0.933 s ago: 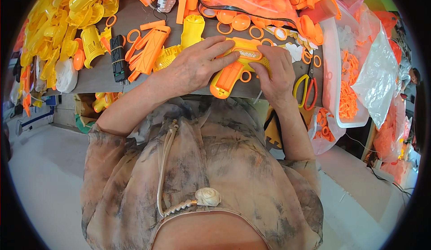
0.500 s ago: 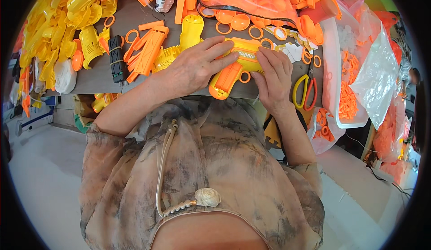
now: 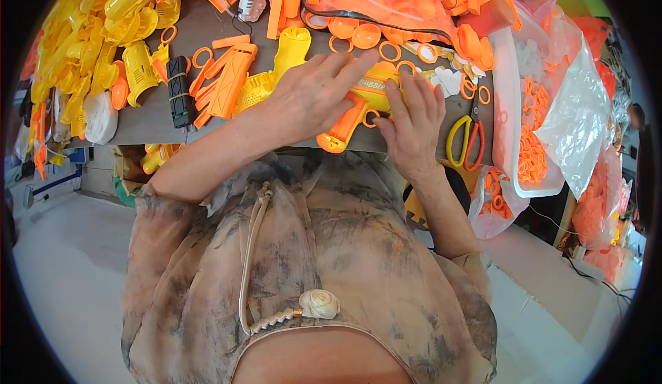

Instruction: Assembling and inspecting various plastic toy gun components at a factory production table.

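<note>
A yellow toy gun (image 3: 374, 89) with an orange grip panel lies flat on the table near its front edge, an oval label on its side. My left hand (image 3: 314, 97) is over its rear and upper part, fingers stretched out, hiding some of the body. My right hand (image 3: 416, 125) is at its other end, fingers apart, the tips at the body by the label. Neither hand is wrapped round the gun. An orange ring (image 3: 371, 118) sits beside the grip. A yellow half-shell (image 3: 292, 49) lies just beyond my left hand.
Yellow shells (image 3: 76, 60) pile up at the left, beside a black battery-like part (image 3: 179, 93) and orange panels (image 3: 234, 80). Scissors (image 3: 467, 139) with red and yellow handles lie right of my right hand. Farther right stands a white bin (image 3: 509, 118) holding small orange parts.
My left hand has lifted its fingers from the label and shifted slightly. My right hand has slid down and nearer, its fingers spreading. The toy gun has turned or shifted a little.
</note>
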The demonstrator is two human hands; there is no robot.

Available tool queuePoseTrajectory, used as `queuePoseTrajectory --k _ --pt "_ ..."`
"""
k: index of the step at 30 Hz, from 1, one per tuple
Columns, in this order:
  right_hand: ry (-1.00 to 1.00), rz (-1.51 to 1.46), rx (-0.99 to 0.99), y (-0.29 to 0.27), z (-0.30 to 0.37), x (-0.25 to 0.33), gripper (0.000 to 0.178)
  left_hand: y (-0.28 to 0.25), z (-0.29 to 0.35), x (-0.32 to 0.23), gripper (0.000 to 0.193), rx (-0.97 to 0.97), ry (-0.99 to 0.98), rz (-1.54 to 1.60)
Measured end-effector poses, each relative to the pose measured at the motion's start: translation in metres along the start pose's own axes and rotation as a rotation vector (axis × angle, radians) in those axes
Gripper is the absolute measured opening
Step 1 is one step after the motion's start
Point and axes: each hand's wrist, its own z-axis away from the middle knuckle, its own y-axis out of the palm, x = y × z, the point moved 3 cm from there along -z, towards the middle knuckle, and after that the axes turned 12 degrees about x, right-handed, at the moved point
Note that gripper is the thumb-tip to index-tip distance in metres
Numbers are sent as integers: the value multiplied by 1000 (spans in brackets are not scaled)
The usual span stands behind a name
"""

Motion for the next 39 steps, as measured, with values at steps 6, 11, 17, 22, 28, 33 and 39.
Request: queuePoseTrajectory --k 6,11,17,22,28,33,39 --pt "642 -1029 -195 3 14 -26 50 12 -9 -4 42 -121 51 -126" --pt "457 -1450 -596 -32 -3 -32 49 11 -12 -16 44 -382 76 91" --pt "-147 -292 -22 -80 -53 8 38 16 3 -13 45 -271 -98 224" --pt "-250 3 209 -16 -57 66 41 -25 31 20 25 -577 -328 727" --pt "-295 -129 -30 11 -57 55 39 -27 32 9 24 -603 -292 623" --pt "-159 -386 -115 -34 -46 19 28 -18 15 -5 41 -322 -104 115" --pt "265 -510 -79 -42 -66 -85 20 10 -7 -17 49 97 -44 -21"
